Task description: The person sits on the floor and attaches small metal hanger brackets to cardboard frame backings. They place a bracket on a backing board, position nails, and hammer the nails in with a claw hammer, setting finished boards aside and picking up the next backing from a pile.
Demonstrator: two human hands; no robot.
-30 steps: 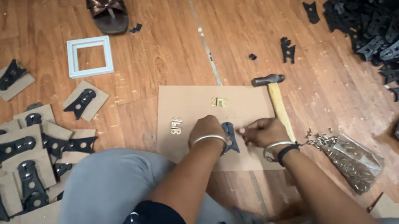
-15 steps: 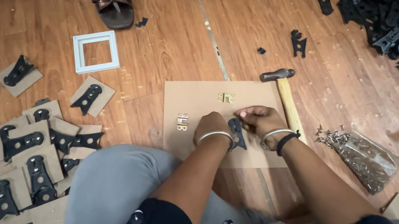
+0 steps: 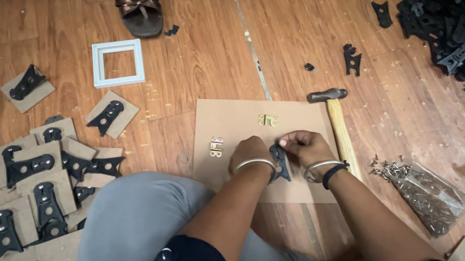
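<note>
Seated figure on a wooden floor: left hand (image 3: 250, 153) and right hand (image 3: 302, 146) both pinch a black, tapered plastic bracket (image 3: 279, 162), holding it flat on a brown fibreboard panel (image 3: 231, 121). The step appears to be positioning; fastening would seemingly call for the wooden-handled hammer (image 3: 337, 121) just right, and the bag of small nails (image 3: 423, 194).
</note>
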